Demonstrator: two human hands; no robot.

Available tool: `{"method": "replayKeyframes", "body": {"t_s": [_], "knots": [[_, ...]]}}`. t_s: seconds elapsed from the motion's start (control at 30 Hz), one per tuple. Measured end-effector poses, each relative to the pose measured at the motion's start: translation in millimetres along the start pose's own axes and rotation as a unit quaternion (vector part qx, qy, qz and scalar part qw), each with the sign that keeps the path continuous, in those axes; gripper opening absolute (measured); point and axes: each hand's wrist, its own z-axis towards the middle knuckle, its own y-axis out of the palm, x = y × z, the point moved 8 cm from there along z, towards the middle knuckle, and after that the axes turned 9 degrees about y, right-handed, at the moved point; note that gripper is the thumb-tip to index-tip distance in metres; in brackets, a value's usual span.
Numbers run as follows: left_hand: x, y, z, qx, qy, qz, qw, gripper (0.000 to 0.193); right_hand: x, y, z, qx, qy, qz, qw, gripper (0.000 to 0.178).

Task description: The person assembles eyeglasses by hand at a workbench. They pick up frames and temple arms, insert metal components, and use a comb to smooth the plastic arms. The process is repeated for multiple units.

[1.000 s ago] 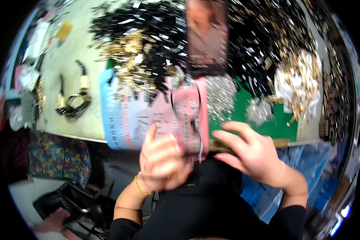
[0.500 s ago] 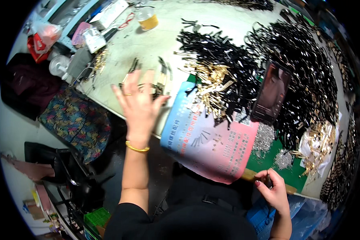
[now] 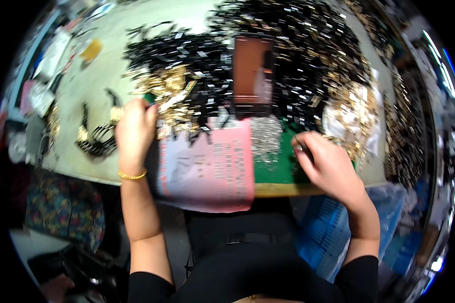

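1. The right hand (image 3: 328, 164) has its grip closed, thumb and index finger clamped on 1 small dark piece (image 3: 299, 148) just above the green mat (image 3: 273, 174).
2. The left hand (image 3: 135, 126) is blurred, fingers bent; whether its grip is clamped on anything, I cannot tell.
3. Just beside that hand lie gold strips (image 3: 174, 83), against a spread of black straps (image 3: 182, 53).
4. Between the 2 hands, a pink-and-blue printed sheet (image 3: 207, 171) hangs over the near edge of the counter (image 3: 108, 70); gold and black pieces overlap its far end.
5. Silver bits (image 3: 266, 136) are heaped loose on the mat, right of the sheet.
6. Farther off, 1 phone (image 3: 245, 70) sits among the straps.
7. At right, crumpled white wrapping (image 3: 374, 136) carries a gold heap (image 3: 354, 108).
8. Below, 1 blue basket (image 3: 316, 222) is partly covered by clear plastic (image 3: 389, 202); its contents are hidden.
9. Far left, 1 yellowish container (image 3: 91, 51) is too blurred to show its contents.
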Motion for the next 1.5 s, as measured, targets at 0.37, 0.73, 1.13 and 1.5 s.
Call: {"method": "replayKeyframes", "body": {"t_s": [0.37,0.73,1.13,1.5], "knots": [[51.2,0.4,-8.9,-0.065,-0.002,-0.034,0.997,0.035,54.9,-17.9,65.0,0.108,0.036,-0.129,0.985,0.026],[34.4,-33.2,-15.6,0.039,0.051,-0.197,0.978,0.016,72.4,-54.0,54.0,0.194,0.038,-0.225,0.954,0.016],[76.8,-21.6,-3.9,0.023,0.051,-0.155,0.986,0.009,69.5,-30.4,-67.0,0.009,0.227,0.326,0.918,0.01],[244.9,23.3,-122.8,-0.319,0.05,-0.618,0.716,0.028,22.8,12.7,-69.8,-0.034,0.05,0.265,0.962,0.021]]}}
